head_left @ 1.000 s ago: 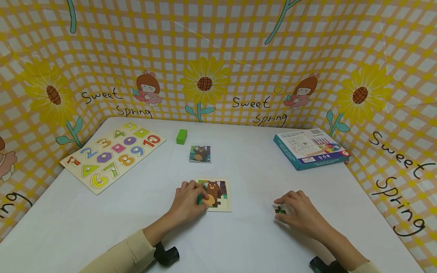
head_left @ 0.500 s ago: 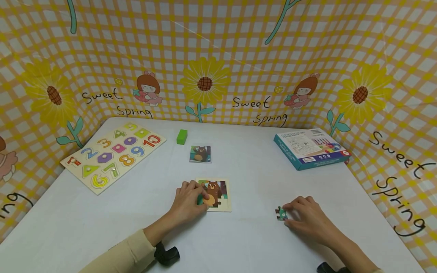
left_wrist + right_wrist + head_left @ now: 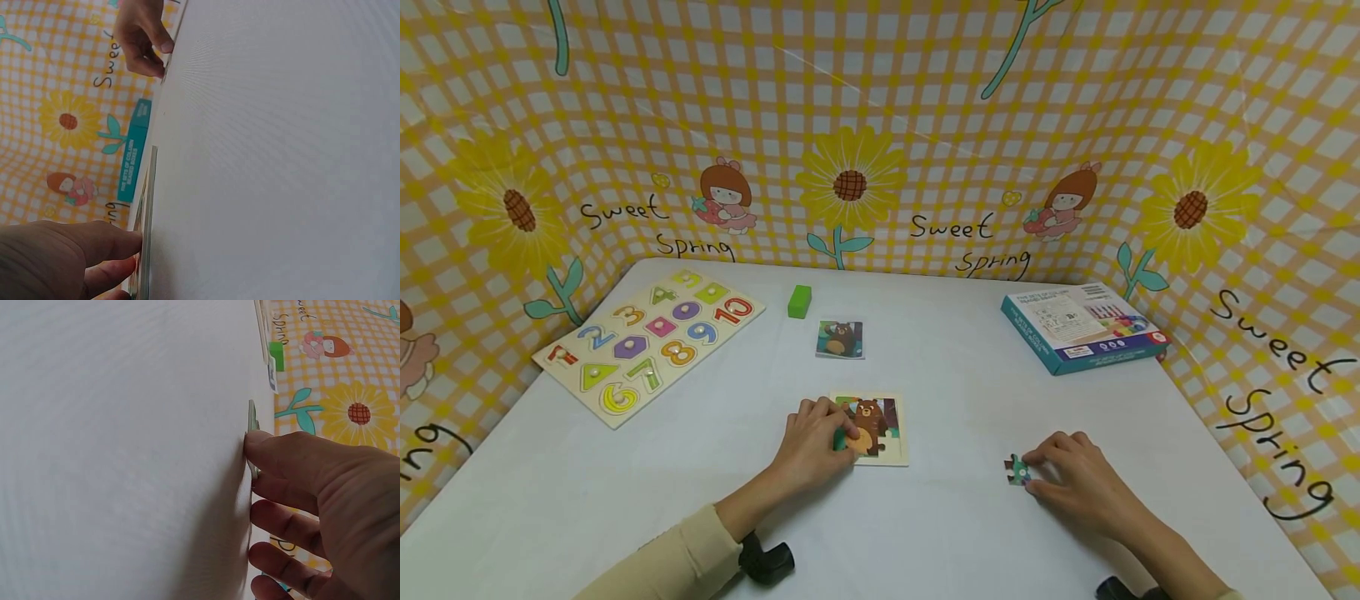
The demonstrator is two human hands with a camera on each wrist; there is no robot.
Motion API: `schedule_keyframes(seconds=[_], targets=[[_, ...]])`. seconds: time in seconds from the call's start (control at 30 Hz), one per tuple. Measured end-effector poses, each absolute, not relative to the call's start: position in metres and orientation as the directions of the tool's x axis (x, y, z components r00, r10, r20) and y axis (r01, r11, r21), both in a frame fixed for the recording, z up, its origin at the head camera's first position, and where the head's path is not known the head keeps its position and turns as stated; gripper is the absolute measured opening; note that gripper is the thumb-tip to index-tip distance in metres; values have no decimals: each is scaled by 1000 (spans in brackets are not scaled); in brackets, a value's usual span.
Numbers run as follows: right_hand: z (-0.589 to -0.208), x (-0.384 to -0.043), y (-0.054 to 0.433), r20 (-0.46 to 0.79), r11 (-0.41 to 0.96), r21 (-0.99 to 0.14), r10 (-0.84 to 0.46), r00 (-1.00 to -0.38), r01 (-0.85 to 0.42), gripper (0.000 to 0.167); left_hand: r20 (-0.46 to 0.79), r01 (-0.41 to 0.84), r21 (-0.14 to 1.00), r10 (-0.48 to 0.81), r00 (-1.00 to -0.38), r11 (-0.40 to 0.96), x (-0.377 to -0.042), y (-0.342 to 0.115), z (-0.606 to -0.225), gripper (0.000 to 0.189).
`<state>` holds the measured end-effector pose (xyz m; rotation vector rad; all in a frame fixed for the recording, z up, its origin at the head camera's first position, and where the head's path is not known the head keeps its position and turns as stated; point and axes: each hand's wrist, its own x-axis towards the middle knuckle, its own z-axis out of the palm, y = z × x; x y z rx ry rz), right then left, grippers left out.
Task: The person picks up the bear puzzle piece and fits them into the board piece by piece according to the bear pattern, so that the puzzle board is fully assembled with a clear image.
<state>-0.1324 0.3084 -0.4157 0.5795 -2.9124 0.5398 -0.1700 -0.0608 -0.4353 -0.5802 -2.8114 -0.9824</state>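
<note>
My left hand [image 3: 814, 442] holds the left side of a small square jigsaw puzzle [image 3: 892, 454], which lies on the table and shows a brown bear. Its thumb lies at the near edge and the fingers bend over the face, covering the left part; a gap shows at the puzzle's lower right. To the right, my right hand [image 3: 1071, 479] pinches a green and brown puzzle piece [image 3: 1017, 469] between thumb and fingers, right at the tabletop. In the right wrist view the thumb and fingers grip that thin piece [image 3: 252, 415] by its edge, the other fingers apart and loosely bent.
Behind the puzzle lies a small bear picture [image 3: 840, 340], with a green block [image 3: 800, 301] farther back. A wooden number board [image 3: 647, 342] lies at the left. At the back right is a teal-edged box [image 3: 1084, 327]. Checked cloth [image 3: 850, 83] walls the table's back and sides.
The right hand has drawn slightly right and toward me, and more of the piece's green face shows in its fingers. The left hand and the puzzle have stayed in place.
</note>
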Motion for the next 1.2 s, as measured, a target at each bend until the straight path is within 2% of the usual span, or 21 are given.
schedule_keyframes(seconds=[0.4, 0.57, 0.8, 1.2], targets=[[-421, -132, 311, 300, 844, -234, -410, -862, -483, 24, 225, 393, 578, 323, -919, 715, -170, -61, -435, 13], [-415, -134, 304, 292, 832, -268, -410, -864, -486, 25, 227, 394, 580, 323, -919, 713, -170, -61, -435, 13], [-407, -145, 276, 244, 815, -322, -421, -874, -483, 24, 226, 392, 582, 322, -919, 712, -170, -62, -434, 13], [-408, -164, 216, 269, 783, -288, -486, -831, -551, 24, 238, 399, 587, 321, -917, 704, -170, -62, -435, 13]])
